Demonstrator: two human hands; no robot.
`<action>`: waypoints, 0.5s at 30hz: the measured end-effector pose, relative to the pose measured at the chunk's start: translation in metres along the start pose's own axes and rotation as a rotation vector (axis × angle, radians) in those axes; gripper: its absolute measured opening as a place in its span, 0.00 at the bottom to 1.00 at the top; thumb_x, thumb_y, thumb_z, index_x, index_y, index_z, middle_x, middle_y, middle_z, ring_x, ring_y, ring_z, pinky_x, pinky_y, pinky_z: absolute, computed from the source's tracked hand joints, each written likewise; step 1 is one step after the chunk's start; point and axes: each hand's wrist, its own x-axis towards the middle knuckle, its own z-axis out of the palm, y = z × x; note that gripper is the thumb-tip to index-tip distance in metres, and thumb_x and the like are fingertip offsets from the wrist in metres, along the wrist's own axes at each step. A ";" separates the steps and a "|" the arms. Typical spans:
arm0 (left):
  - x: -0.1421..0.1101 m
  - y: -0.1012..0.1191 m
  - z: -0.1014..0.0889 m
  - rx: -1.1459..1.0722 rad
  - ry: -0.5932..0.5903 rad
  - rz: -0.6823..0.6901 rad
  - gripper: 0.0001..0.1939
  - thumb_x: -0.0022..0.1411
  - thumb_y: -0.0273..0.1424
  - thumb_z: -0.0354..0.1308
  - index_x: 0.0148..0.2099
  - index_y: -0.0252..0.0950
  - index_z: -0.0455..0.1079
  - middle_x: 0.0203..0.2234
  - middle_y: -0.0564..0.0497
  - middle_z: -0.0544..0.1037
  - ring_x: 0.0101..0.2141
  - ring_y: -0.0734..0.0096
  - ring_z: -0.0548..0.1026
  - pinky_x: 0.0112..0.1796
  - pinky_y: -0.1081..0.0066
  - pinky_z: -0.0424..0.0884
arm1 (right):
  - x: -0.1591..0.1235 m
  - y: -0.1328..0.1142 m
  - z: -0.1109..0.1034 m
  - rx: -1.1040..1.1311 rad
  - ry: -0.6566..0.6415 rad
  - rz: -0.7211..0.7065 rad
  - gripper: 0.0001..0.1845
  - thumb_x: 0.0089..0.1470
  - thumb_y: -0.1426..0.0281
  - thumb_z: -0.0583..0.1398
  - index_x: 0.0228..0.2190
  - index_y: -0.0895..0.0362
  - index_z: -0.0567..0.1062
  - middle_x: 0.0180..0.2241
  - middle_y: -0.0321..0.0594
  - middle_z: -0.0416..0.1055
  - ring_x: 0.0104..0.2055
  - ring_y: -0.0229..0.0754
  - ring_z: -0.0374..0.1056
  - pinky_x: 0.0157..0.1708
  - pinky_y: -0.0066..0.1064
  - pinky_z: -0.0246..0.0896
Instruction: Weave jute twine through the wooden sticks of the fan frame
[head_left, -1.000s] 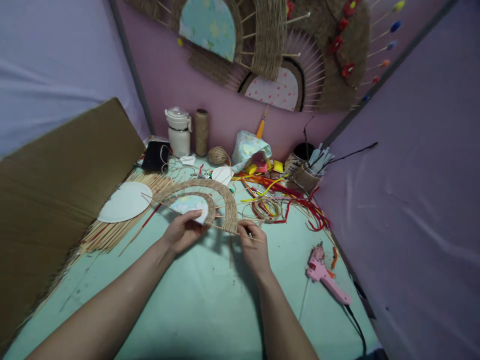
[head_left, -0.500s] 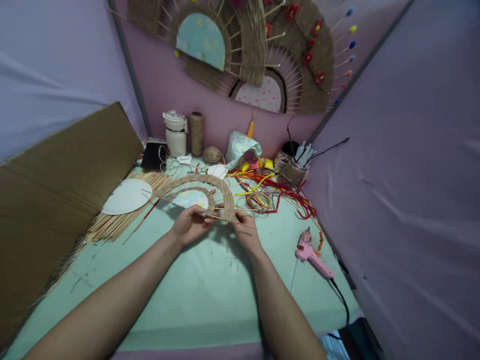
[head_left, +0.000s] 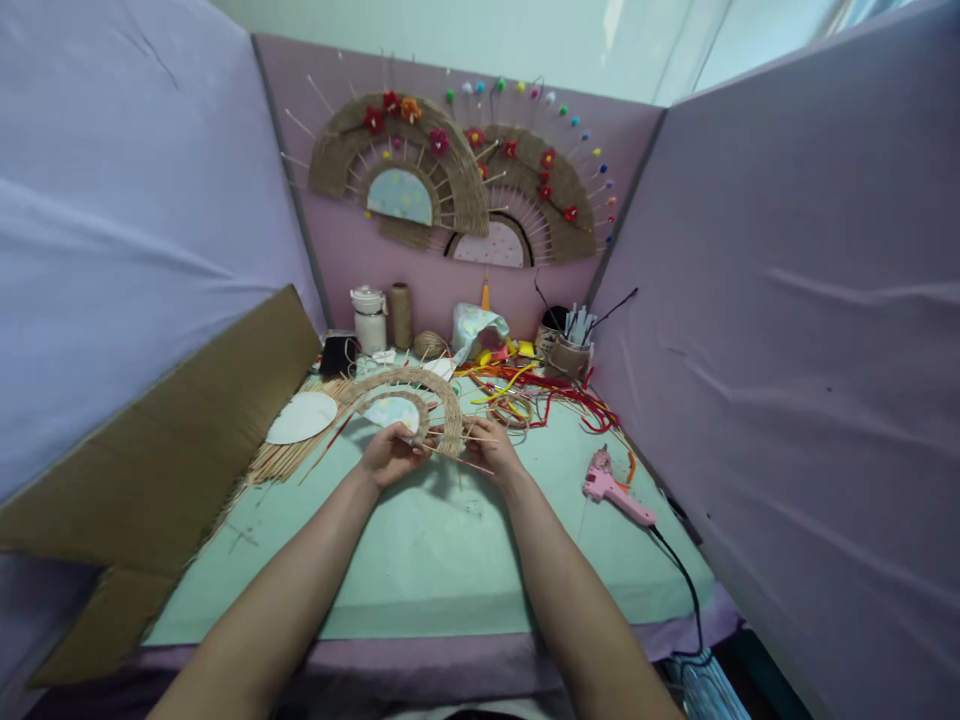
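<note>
The left hand (head_left: 393, 456) pinches the fan (head_left: 451, 412) by its patterned centre, probably to steady it; the right hand (head_left: 491, 448) is closed around stick ends at its side. The fan hangs over the table (head_left: 420, 575), perhaps raised to keep its sticks free. I can't read any labels.

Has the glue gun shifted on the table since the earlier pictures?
No. The glue gun lies at the same angle beside the orange scrap as before; only the camera's view has changed.
</note>
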 end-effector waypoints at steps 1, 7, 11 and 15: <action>-0.001 0.001 0.000 -0.002 -0.004 0.003 0.20 0.43 0.17 0.49 0.42 0.29 0.68 0.32 0.40 0.74 0.26 0.70 0.70 0.21 0.75 0.65 | 0.000 -0.001 -0.001 0.031 -0.039 0.014 0.14 0.37 0.66 0.66 0.29 0.59 0.74 0.14 0.25 0.57 0.15 0.26 0.46 0.14 0.20 0.38; -0.006 0.008 -0.004 -0.025 0.018 0.018 0.23 0.44 0.17 0.48 0.46 0.29 0.66 0.32 0.40 0.73 0.22 0.75 0.67 0.19 0.78 0.64 | -0.003 -0.008 -0.005 0.129 -0.128 0.111 0.18 0.37 0.70 0.65 0.34 0.59 0.70 0.15 0.23 0.56 0.15 0.25 0.45 0.14 0.18 0.34; -0.005 0.013 -0.008 -0.013 0.071 0.067 0.24 0.44 0.17 0.49 0.47 0.29 0.65 0.31 0.40 0.73 0.22 0.73 0.68 0.18 0.77 0.64 | -0.001 -0.008 -0.005 0.166 -0.075 0.093 0.18 0.35 0.71 0.65 0.34 0.58 0.69 0.16 0.24 0.58 0.15 0.25 0.48 0.14 0.17 0.35; -0.004 0.016 -0.009 0.004 0.081 0.109 0.26 0.43 0.16 0.49 0.48 0.31 0.66 0.32 0.41 0.74 0.21 0.74 0.67 0.18 0.76 0.64 | 0.003 -0.008 -0.005 0.201 -0.011 0.084 0.16 0.36 0.71 0.64 0.32 0.58 0.69 0.16 0.25 0.59 0.15 0.25 0.49 0.13 0.17 0.35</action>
